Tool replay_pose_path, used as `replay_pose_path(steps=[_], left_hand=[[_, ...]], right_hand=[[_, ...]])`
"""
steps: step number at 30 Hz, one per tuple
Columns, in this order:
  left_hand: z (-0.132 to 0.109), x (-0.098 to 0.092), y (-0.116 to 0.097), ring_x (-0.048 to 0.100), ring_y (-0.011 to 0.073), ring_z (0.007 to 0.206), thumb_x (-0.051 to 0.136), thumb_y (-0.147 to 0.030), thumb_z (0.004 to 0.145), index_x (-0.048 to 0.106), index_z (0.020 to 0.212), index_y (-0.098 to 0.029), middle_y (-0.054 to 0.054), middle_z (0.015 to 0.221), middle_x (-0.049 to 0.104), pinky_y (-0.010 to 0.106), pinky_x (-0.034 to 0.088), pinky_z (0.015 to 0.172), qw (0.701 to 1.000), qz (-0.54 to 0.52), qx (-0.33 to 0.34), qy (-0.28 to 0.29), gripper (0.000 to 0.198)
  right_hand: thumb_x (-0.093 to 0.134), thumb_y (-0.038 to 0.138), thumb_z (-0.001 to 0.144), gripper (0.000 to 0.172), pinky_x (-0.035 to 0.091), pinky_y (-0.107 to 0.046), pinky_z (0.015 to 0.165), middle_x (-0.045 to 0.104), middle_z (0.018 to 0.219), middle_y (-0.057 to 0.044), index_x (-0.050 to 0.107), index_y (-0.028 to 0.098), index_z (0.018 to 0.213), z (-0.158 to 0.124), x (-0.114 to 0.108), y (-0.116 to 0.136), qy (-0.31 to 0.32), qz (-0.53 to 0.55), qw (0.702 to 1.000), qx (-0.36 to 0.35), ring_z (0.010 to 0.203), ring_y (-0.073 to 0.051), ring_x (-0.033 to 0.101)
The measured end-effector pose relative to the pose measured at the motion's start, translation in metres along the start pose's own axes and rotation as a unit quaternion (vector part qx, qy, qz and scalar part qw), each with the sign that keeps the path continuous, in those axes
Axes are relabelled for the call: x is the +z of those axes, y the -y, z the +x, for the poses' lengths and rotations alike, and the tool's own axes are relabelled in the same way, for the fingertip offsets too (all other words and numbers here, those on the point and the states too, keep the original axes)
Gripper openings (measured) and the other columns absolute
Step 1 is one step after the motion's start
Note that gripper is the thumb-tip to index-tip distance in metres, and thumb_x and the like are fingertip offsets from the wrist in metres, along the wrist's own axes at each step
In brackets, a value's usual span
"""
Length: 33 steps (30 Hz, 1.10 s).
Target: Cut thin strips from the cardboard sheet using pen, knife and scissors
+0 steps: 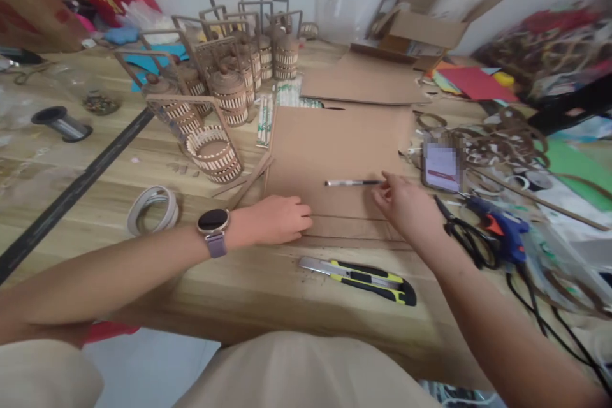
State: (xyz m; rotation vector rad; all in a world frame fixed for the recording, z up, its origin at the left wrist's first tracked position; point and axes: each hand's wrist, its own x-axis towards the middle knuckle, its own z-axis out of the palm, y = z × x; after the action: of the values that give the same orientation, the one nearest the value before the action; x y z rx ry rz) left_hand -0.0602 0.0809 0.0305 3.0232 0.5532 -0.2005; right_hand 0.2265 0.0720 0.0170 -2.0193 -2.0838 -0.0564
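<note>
My left hand (277, 220), with a watch on its wrist, rests closed on the near edge of a brown cardboard sheet (335, 146) that lies flat on the wooden table (239, 280). My right hand (406, 204) lies on the same sheet at the right, fingers bent, fingertips touching the end of a pen (351, 183) that rests on the cardboard. A yellow and black utility knife (358, 274) lies on the table just in front of both hands.
Several small wooden lantern-like models (224, 89) stand at the back left. A phone (440, 166), scissors (466, 236) and a blue glue gun (502, 229) lie at the right among cardboard rings. A tape roll (153, 207), a long black ruler (71, 194) and an open box (421, 25) are around.
</note>
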Motion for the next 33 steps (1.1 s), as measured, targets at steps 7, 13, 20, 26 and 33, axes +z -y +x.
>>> replay_pose_path(steps=[7, 13, 20, 26, 33], left_hand=[[0.015, 0.012, 0.008, 0.057, 0.0228, 0.092, 0.059, -0.022, 0.094, 0.067, 0.098, -0.016, 0.007, 0.103, 0.067, 0.031, 0.046, 0.064, 0.998, 0.015, -0.045, -0.049, 0.012], [0.035, 0.009, 0.023, 0.058, 0.0224, 0.095, 0.057, -0.023, 0.094, 0.068, 0.102, -0.015, 0.009, 0.109, 0.066, 0.033, 0.047, 0.078, 0.994, 0.035, -0.064, -0.079, 0.016], [0.04, 0.012, 0.011, 0.059, 0.0272, 0.106, 0.049, -0.015, 0.097, 0.07, 0.107, -0.011, 0.016, 0.124, 0.064, 0.042, 0.051, 0.09, 0.982, 0.044, -0.115, -0.146, 0.024], [0.013, 0.018, -0.019, 0.057, 0.0285, 0.113, 0.048, -0.024, 0.101, 0.069, 0.113, -0.013, 0.013, 0.128, 0.065, 0.046, 0.052, 0.097, 0.973, 0.004, -0.126, -0.196, 0.027], [-0.007, 0.045, -0.038, 0.058, 0.0285, 0.113, 0.062, -0.022, 0.095, 0.068, 0.115, -0.016, 0.013, 0.131, 0.065, 0.045, 0.057, 0.09, 0.983, -0.033, -0.098, -0.154, 0.022]], right_hand=[[0.05, 0.033, 0.096, 0.022, 0.051, -0.032, 0.066, 0.069, 0.08, -0.006, 0.068, 0.02, 0.092, -0.062, -0.033, -0.005, 0.057, 0.145, 0.981, -0.112, 0.072, -0.02, 0.066], [0.067, 0.037, 0.09, 0.03, 0.056, -0.043, 0.084, 0.072, 0.107, -0.011, 0.067, 0.02, 0.114, -0.124, -0.031, 0.002, 0.135, 0.16, 0.961, -0.18, 0.099, -0.027, 0.068], [0.069, 0.028, 0.089, 0.043, 0.056, -0.047, 0.089, 0.069, 0.111, -0.013, 0.06, 0.019, 0.13, -0.136, -0.006, 0.021, 0.118, 0.139, 0.965, -0.186, 0.102, -0.029, 0.065], [0.056, 0.018, 0.089, 0.008, 0.054, -0.032, 0.067, 0.061, 0.093, -0.006, 0.06, 0.021, 0.095, -0.131, -0.023, 0.012, 0.161, 0.217, 0.957, -0.101, 0.076, -0.019, 0.064], [0.051, 0.046, 0.095, 0.025, 0.048, -0.026, 0.053, 0.06, 0.077, 0.001, 0.051, 0.022, 0.089, -0.115, -0.049, -0.018, 0.312, 0.459, 0.83, 0.054, 0.057, -0.012, 0.059]])
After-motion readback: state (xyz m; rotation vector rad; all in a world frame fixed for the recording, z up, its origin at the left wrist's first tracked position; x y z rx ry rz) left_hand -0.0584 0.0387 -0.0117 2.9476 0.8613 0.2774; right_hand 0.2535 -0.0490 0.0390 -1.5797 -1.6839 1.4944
